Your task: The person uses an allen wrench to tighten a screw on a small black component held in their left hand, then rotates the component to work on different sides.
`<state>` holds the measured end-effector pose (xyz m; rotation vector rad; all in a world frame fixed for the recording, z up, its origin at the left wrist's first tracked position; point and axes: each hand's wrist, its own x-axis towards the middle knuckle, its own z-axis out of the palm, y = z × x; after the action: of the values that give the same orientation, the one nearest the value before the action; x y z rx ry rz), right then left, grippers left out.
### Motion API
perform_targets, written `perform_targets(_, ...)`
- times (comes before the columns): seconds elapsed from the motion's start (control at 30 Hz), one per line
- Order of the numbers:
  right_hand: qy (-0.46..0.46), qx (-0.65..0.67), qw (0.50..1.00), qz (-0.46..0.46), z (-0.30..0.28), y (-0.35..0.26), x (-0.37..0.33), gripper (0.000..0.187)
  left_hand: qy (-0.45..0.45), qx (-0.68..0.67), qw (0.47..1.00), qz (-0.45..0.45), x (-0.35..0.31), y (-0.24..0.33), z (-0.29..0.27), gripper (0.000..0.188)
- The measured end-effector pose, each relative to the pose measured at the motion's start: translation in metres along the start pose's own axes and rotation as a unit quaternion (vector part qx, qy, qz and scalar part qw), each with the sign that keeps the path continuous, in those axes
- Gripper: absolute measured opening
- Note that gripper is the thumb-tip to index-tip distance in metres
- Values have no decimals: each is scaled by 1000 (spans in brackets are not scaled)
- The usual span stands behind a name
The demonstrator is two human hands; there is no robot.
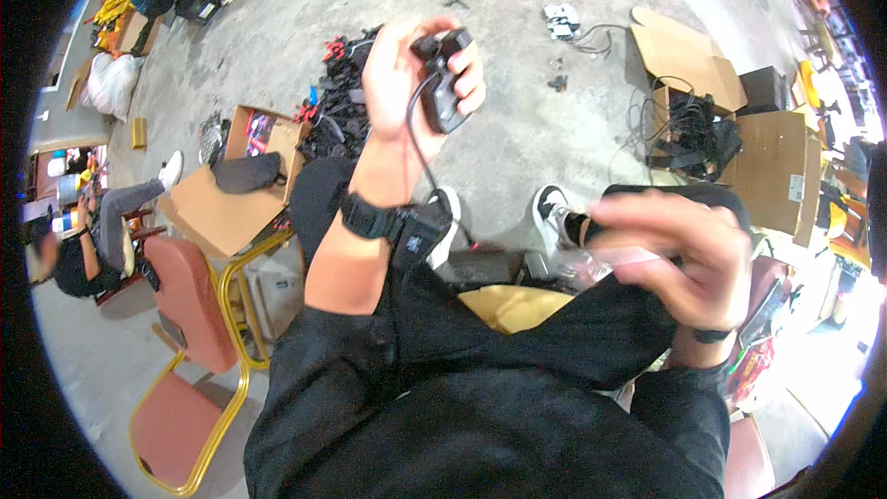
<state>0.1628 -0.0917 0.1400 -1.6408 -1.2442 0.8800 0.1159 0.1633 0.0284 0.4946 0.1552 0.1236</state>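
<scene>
My left hand (pixel 400 74) is raised over the floor, its fingers wrapped round a black handheld device (pixel 445 97) with a knob-like top. A thin dark cable (pixel 418 143) loops from the device down past my wrist, which wears a black strap (pixel 370 219). Above my right thigh, my right hand (pixel 688 254) is smeared by motion, its fingers curled in and the thumb close to them. Something pale and see-through (pixel 637 257) shows at its fingertips, too blurred to name. Between my knees lie a dark box-like thing (pixel 482 268) and a yellowish surface (pixel 517 308).
A pile of black parts with cables (pixel 344 97) lies ahead on the left, beside an open cardboard box (pixel 217 208). At right, another box (pixel 684 55) holds black cables (pixel 698 134). A chair (pixel 189 314) stands at left. Two people sit at the left side.
</scene>
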Motion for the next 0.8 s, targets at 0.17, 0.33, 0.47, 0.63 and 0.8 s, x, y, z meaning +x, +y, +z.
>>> perform_targets(0.17,135,-7,990,43,12,31,9,19,-4,-16,1000,3,-6,-17,11,30)
perform_targets(0.33,172,-58,983,23,13,51,17,15,-32,-68,997,-21,3,-37,2,27)
perform_targets(0.47,164,-132,977,-13,6,65,30,15,-12,-101,995,-18,-6,-47,-9,29)
perform_targets(0.63,122,-317,926,-164,6,53,54,16,41,-104,994,3,-27,-49,-18,30)
perform_targets(0.8,124,-323,922,-175,25,60,52,21,66,-92,994,-3,-36,-40,-10,29)
